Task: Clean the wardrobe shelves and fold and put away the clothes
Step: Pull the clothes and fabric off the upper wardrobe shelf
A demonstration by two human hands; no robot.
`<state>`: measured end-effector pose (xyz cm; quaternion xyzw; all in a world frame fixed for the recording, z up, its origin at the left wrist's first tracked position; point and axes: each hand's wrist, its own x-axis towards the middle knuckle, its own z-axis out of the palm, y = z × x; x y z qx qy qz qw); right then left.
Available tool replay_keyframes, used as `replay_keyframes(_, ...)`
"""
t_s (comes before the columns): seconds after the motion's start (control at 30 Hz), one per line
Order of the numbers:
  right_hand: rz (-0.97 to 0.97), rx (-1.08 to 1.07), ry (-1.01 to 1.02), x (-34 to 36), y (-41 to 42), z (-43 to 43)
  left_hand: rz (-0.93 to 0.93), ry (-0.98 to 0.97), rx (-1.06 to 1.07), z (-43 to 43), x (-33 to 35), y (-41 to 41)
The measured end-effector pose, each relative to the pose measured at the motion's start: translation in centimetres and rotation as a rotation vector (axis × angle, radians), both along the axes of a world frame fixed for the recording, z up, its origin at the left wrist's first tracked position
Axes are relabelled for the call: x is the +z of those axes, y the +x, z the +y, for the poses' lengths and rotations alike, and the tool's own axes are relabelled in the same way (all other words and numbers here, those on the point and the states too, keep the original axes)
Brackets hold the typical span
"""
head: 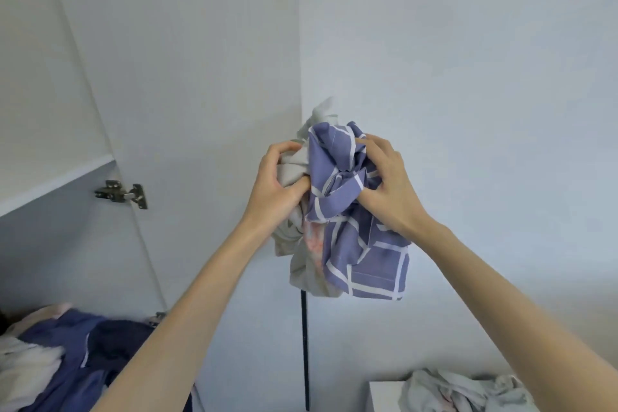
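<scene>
A single wide-angle view looks out from the person's head, facing forward at the open wardrobe door (200, 60) and the wall (468, 60). It sits near the left hand (274, 184) and right hand (389, 192), raised mid-frame

Arms raised forward; left grip (271, 187), right grip (388, 189) both clutching bundle (334, 157).

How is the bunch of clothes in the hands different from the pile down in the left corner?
The held bunch is up in the air, gripped by the left hand and right hand; the left pile lies down low, untouched. The held bunch's blue cloth has white check lines; the left pile's blue cloth looks plain and partly darker. Both are crumpled, unfolded mixes of blue and whitish fabric.
</scene>
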<state>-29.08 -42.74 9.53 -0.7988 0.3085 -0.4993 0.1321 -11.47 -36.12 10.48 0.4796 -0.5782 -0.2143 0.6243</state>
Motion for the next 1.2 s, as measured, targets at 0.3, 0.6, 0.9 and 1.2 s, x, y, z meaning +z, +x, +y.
replay_keyframes(0.3, 0.077, -0.217, 0.343, -12.1, -17.7, -0.2, -0.033, 0.311, -0.277, -5.9, -12.5, -15.2)
replay_keyframes(0.6, 0.359, -0.352, 0.583, -25.3, -34.4, -3.9, -0.243, 0.487, -0.237, -11.2, -28.7, -27.9)
replay_keyframes(0.9, 0.479, -0.177, 0.935, -39.1, -39.3, -10.3, -0.361, 0.601, -0.246, -14.9, -42.0, -31.9)
replay_keyframes(1.2, 0.504, -0.054, 1.25, -48.2, -36.1, -6.9, -0.052, 0.987, 0.028, -8.9, -50.2, -27.5)
